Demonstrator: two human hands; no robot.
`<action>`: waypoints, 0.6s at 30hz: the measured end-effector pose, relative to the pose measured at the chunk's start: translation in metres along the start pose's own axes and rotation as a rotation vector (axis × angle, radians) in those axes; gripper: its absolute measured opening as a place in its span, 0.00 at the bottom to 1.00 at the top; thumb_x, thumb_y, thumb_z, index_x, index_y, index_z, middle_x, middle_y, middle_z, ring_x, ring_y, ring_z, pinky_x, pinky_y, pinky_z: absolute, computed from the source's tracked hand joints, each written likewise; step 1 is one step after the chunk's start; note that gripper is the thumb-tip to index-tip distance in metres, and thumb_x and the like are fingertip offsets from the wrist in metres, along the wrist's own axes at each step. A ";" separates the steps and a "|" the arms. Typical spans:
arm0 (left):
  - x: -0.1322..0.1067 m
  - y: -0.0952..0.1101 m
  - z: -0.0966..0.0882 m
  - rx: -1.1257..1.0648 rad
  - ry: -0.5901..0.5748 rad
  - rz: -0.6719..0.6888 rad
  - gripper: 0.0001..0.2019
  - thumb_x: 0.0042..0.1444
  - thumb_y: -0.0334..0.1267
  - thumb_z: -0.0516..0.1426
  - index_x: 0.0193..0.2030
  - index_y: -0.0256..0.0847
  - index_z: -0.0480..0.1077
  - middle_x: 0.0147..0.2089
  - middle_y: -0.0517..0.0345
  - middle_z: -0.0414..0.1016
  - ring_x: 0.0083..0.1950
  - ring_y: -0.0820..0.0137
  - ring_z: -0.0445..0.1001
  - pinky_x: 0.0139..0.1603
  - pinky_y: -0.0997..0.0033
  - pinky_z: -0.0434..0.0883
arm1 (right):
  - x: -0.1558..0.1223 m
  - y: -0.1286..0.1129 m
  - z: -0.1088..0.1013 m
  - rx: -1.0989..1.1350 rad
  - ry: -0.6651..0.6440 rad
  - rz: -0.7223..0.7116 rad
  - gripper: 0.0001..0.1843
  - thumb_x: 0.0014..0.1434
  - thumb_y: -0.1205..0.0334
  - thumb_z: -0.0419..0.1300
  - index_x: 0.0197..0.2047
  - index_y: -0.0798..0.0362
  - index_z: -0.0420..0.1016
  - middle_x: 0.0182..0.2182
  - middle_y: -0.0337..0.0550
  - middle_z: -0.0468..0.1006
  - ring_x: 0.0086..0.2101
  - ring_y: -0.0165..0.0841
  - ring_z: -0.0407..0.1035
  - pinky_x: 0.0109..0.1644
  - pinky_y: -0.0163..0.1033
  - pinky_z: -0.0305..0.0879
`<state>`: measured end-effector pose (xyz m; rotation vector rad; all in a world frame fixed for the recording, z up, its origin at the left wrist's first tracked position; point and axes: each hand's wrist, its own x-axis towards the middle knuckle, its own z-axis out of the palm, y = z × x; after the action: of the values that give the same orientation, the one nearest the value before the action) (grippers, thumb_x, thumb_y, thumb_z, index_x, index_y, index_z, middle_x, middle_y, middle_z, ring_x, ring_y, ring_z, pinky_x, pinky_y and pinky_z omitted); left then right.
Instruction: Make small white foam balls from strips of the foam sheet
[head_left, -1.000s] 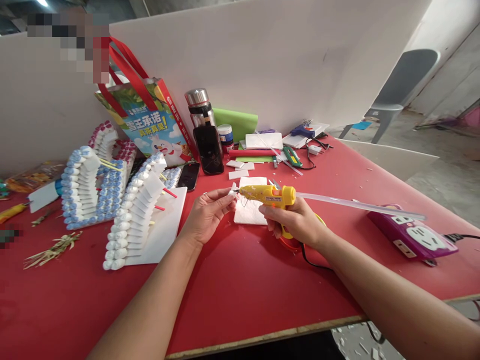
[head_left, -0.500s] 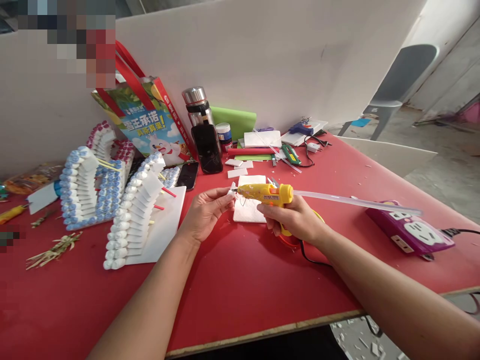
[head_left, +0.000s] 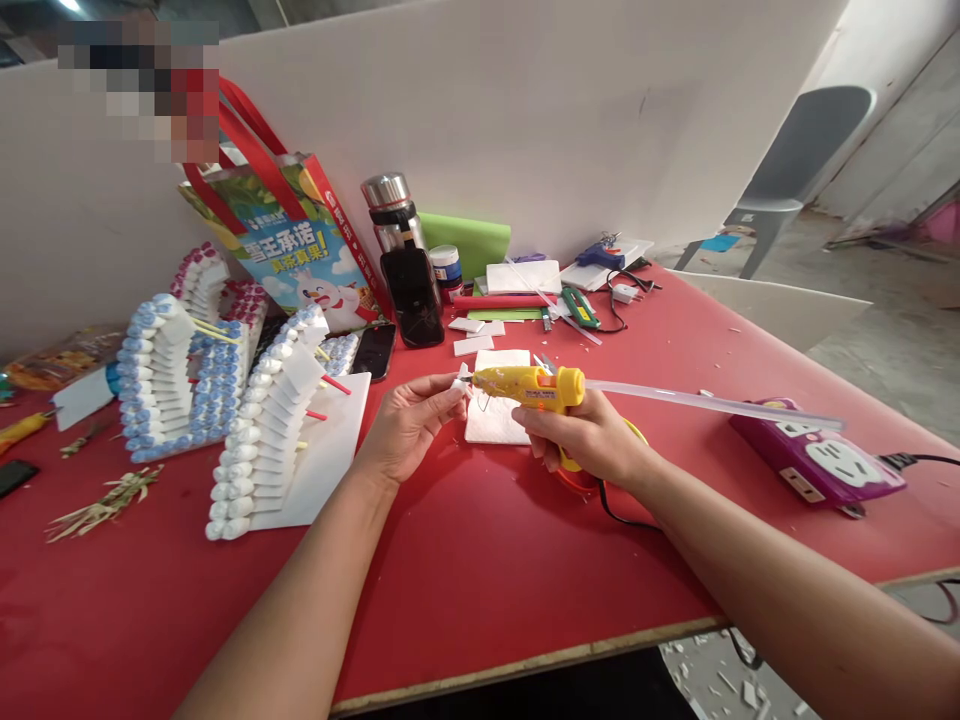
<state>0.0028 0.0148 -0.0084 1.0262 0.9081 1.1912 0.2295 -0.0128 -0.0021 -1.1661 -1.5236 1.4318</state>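
Note:
Over the red table (head_left: 525,580), my right hand (head_left: 589,435) grips a yellow hot glue gun (head_left: 525,387), a long clear glue stick (head_left: 712,403) jutting from its rear. Between thumb and fingers, my left hand (head_left: 409,425) pinches a small white piece (head_left: 461,380); its exact kind is too small to make out. The gun's nozzle meets or nearly meets this piece. Beneath the gun lies a white foam block (head_left: 495,422), partly hidden. Left of my hands stands a curved white structure (head_left: 251,430) of foam slats and rounded white tips on a white board (head_left: 330,470).
A similar blue-and-white structure (head_left: 161,380) stands further left. Behind are a printed bag (head_left: 307,250), a steel flask (head_left: 390,210), a phone (head_left: 412,295) and a green cutter (head_left: 581,308). At right sits a purple power strip (head_left: 817,455); a black cord (head_left: 626,518) trails from beneath my right hand.
Both hands hold nearly the same pose, the nozzle still at the white piece. The whole view has shifted very slightly.

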 end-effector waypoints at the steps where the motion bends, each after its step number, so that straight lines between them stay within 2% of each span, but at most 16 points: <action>1: 0.000 0.000 0.000 0.008 -0.007 -0.003 0.12 0.47 0.34 0.70 0.40 0.35 0.82 0.35 0.52 0.80 0.32 0.74 0.74 0.41 0.70 0.73 | 0.000 0.000 0.000 -0.002 -0.001 0.001 0.23 0.59 0.48 0.63 0.20 0.54 0.69 0.18 0.40 0.72 0.18 0.28 0.66 0.24 0.35 0.61; 14: 0.000 0.000 0.000 -0.002 0.036 0.012 0.11 0.45 0.34 0.71 0.38 0.36 0.82 0.35 0.52 0.80 0.31 0.74 0.74 0.41 0.69 0.73 | 0.001 0.003 -0.002 0.009 0.010 -0.003 0.22 0.58 0.49 0.64 0.20 0.54 0.69 0.17 0.40 0.72 0.17 0.29 0.66 0.23 0.35 0.61; 18: 0.000 0.000 -0.002 -0.016 0.045 0.024 0.11 0.46 0.34 0.70 0.38 0.36 0.82 0.34 0.53 0.80 0.31 0.74 0.74 0.41 0.70 0.73 | 0.003 0.003 -0.005 0.010 0.053 -0.015 0.22 0.59 0.50 0.63 0.19 0.54 0.70 0.16 0.41 0.73 0.17 0.30 0.66 0.23 0.36 0.61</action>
<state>0.0012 0.0152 -0.0087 1.0038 0.9222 1.2434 0.2337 -0.0085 -0.0048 -1.1755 -1.4840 1.3868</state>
